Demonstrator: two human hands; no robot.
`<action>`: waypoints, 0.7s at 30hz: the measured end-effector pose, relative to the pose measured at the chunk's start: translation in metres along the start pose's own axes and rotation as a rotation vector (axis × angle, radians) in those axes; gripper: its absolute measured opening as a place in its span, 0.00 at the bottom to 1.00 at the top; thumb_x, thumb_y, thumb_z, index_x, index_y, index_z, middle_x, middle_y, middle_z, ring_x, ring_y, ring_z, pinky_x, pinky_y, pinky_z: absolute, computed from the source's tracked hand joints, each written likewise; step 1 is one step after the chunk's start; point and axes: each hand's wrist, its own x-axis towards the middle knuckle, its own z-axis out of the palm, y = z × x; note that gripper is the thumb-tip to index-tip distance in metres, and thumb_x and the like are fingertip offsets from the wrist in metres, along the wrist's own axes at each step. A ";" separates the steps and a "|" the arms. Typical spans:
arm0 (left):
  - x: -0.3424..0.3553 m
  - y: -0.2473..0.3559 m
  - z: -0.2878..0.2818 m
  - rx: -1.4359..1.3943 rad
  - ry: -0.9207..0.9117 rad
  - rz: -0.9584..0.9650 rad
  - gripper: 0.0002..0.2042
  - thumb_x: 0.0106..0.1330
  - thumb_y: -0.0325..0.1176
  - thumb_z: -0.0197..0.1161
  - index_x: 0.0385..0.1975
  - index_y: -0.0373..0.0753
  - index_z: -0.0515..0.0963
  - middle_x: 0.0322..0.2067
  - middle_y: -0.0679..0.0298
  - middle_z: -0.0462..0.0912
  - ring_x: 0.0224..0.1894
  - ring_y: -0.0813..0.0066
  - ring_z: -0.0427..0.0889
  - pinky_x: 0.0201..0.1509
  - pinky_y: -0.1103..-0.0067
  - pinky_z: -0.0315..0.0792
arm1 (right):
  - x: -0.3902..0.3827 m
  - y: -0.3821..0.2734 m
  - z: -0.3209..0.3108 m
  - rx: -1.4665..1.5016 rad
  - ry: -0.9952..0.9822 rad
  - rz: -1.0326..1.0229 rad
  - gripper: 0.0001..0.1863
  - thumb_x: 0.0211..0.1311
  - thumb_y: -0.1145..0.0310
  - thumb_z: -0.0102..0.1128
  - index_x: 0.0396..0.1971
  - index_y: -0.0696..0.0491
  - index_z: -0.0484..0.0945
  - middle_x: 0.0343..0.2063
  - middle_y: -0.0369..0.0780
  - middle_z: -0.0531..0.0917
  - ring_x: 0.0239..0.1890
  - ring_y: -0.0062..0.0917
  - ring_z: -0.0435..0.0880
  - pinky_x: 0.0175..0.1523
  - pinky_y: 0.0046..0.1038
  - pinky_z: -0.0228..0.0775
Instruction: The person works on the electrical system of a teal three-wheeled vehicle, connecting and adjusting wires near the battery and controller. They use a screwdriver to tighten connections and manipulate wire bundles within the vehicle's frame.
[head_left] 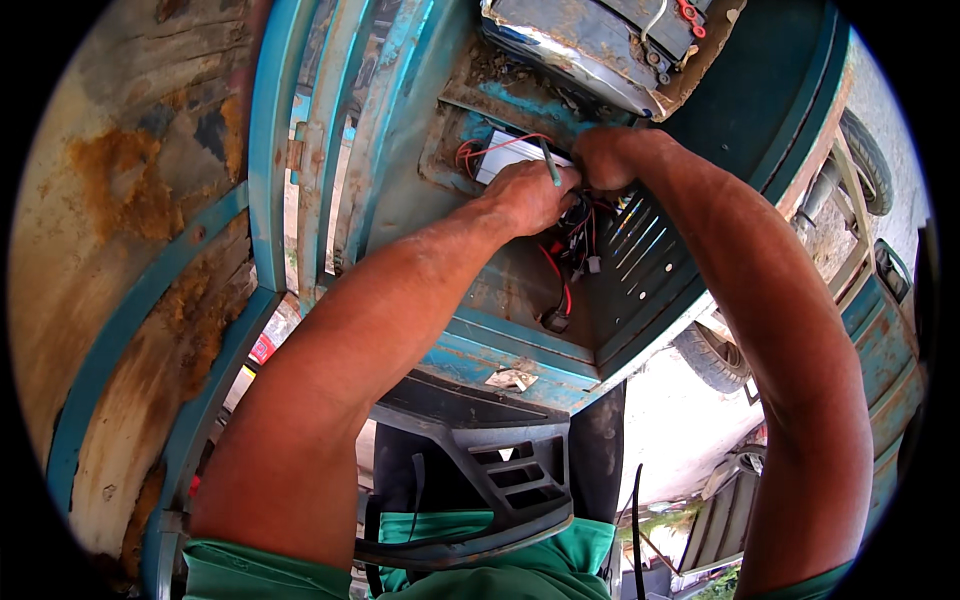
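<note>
My left hand (pixel 530 195) is closed around a thin grey tool or wire (pixel 550 165) over a bundle of red and black wires (pixel 575 240) inside a rusty teal metal compartment (pixel 520 300). My right hand (pixel 610 155) is curled just to the right, fingers down in the same wires; what it grips is hidden. A white box (pixel 505 155) with red leads lies under both hands. A black connector (pixel 555 320) hangs loose below on a red wire.
A dusty grey battery (pixel 600 45) with red caps sits behind the hands. Rusted teal panels (pixel 150 250) rise on the left. A black plastic grille (pixel 500 480) lies near my body. A wheel (pixel 715 355) and vehicle frame (pixel 880 330) are at right.
</note>
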 end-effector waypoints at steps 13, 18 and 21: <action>0.012 0.016 0.006 -0.285 -0.061 -0.265 0.15 0.62 0.39 0.62 0.45 0.39 0.83 0.45 0.48 0.85 0.48 0.51 0.84 0.50 0.63 0.76 | -0.015 -0.007 -0.001 -0.185 -0.074 0.068 0.15 0.59 0.72 0.58 0.44 0.56 0.85 0.38 0.47 0.89 0.41 0.37 0.89 0.45 0.36 0.79; 0.004 -0.006 0.021 0.006 -0.188 -0.325 0.15 0.60 0.35 0.59 0.45 0.38 0.83 0.44 0.47 0.85 0.47 0.51 0.84 0.51 0.64 0.78 | -0.029 0.001 -0.015 -0.348 0.052 -0.083 0.15 0.59 0.73 0.56 0.44 0.57 0.85 0.38 0.47 0.88 0.42 0.38 0.89 0.45 0.37 0.80; 0.007 0.000 -0.001 -0.074 -0.239 -0.213 0.17 0.61 0.36 0.60 0.48 0.39 0.82 0.44 0.49 0.86 0.47 0.52 0.85 0.52 0.65 0.78 | 0.007 0.024 -0.001 -0.273 -0.032 -0.108 0.14 0.57 0.73 0.57 0.42 0.57 0.85 0.37 0.47 0.88 0.41 0.38 0.89 0.43 0.37 0.79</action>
